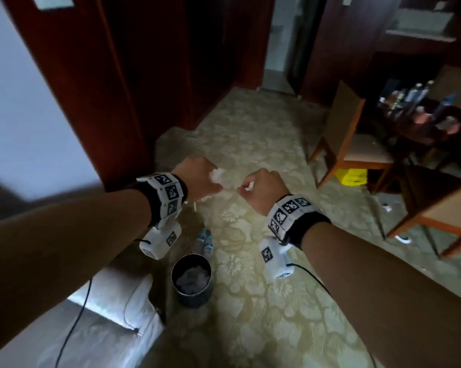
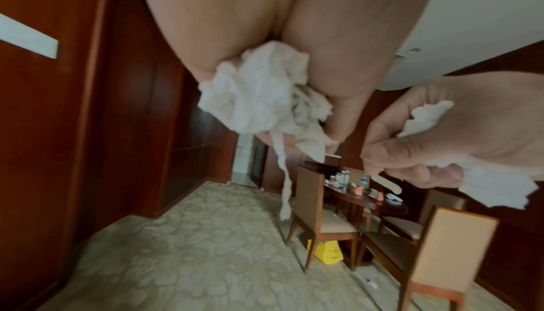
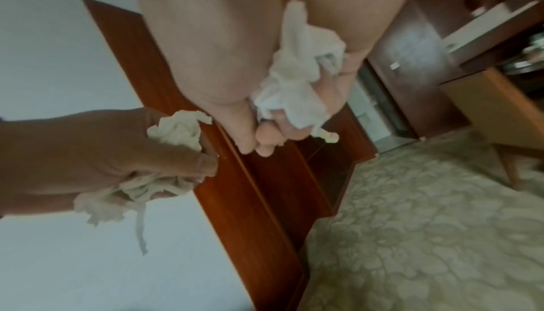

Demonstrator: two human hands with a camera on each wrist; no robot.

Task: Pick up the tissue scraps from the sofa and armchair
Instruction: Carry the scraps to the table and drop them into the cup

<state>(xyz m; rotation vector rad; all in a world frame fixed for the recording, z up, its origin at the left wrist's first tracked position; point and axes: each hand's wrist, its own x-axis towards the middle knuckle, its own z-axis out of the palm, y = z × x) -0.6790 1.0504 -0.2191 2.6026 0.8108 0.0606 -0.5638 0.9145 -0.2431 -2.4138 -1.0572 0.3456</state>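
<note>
Both hands are raised side by side over the carpet, each clutching crumpled white tissue. My left hand (image 1: pixel 197 176) grips a wad of tissue scraps (image 2: pixel 259 92) with a thin strip dangling from it (image 2: pixel 285 188). My right hand (image 1: pixel 261 187) holds a smaller bunch of tissue scraps (image 3: pixel 294 71) in curled fingers. In the left wrist view the right hand (image 2: pixel 441 134) appears with tissue sticking out above and below it. The right wrist view shows the left hand (image 3: pixel 103 158) clenched around its tissue wad (image 3: pixel 173 130).
A dark round bin (image 1: pixel 191 277) with tissue inside stands on the carpet below the hands, beside the sofa's pale arm (image 1: pixel 112 309). Two water bottles (image 1: pixel 205 241) lie behind it. Wooden chairs (image 1: pixel 349 144), a cluttered table (image 1: pixel 420 112) and a yellow bag (image 1: pixel 353 176) are to the right.
</note>
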